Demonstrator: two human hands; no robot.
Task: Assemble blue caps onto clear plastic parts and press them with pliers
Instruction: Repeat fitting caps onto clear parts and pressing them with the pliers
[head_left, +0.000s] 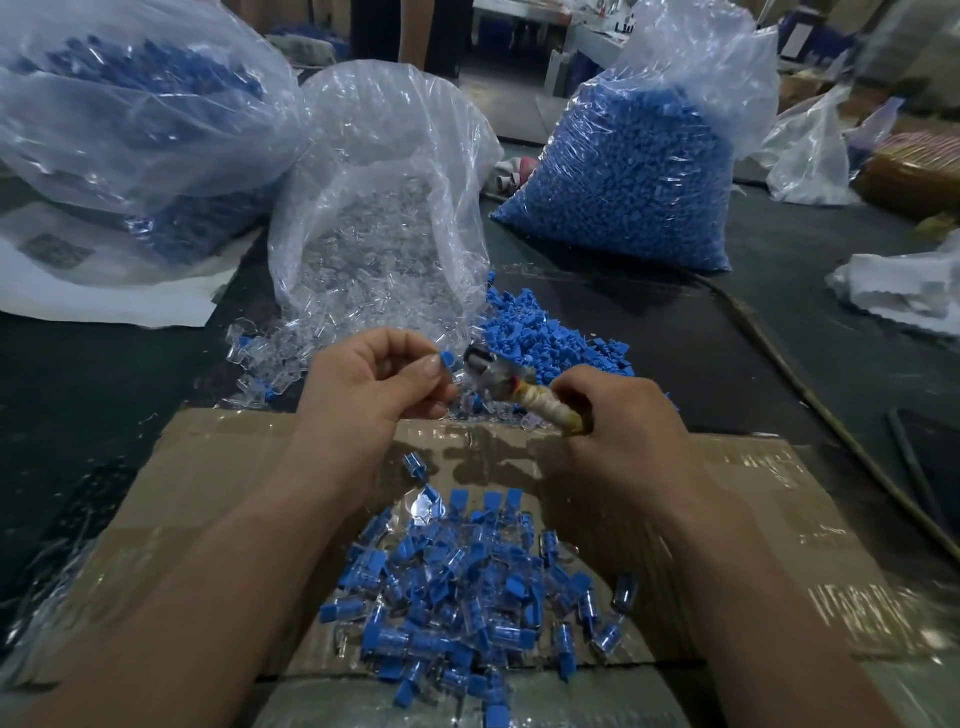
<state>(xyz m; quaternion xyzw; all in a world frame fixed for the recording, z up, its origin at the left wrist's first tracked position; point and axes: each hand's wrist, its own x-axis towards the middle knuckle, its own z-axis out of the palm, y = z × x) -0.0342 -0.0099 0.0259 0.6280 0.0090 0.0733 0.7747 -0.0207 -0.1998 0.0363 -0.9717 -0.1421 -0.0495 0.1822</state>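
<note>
My left hand (363, 384) pinches a blue cap (448, 358) between thumb and fingertips, raised above the far edge of the cardboard sheet (208, 499); I cannot tell whether a clear part sits under the cap, since my fingers cover it. My right hand (618, 415) is closed around the wrapped handle of the pliers (498, 379), whose dark head points left and sits just beside the cap. Whether the jaws touch it, I cannot tell.

On the near half of the cardboard, between my forearms, lies a heap of finished pieces (457, 592), blue caps on clear bodies. Beyond the cardboard's far edge, on the dark table (104, 384), loose clear parts (270, 358) spill from an open bag (384, 208), and a pile of loose blue caps (540, 332) lies just right of them. A full bag of blue caps (634, 171) stands behind that pile. Another big bag (130, 114) sits at the table's far left corner.
</note>
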